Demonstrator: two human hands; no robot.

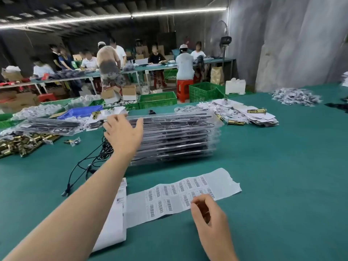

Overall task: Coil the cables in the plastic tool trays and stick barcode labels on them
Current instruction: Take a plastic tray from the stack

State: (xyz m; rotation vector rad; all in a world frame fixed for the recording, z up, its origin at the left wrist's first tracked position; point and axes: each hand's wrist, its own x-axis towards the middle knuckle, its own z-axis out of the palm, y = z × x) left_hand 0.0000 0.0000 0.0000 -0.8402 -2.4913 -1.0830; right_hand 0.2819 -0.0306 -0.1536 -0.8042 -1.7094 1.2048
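A tall stack of clear plastic tool trays (180,136) stands in the middle of the green table (282,166). My left hand (122,132) is stretched out at the stack's upper left corner, fingers spread and holding nothing. Loose black cables (90,161) trail from the stack's left side toward me. A white sheet of barcode labels (175,194) lies flat in front of the stack. My right hand (207,210) rests at the sheet's near edge, fingers curled with the tips pinching at a label.
A lower stack of trays (50,125) and gold metal parts (20,144) lie at the left, with a blue bin (81,112) behind. White paper piles (244,112) sit at the back right. Green crates (158,99) and several workers stand beyond the table.
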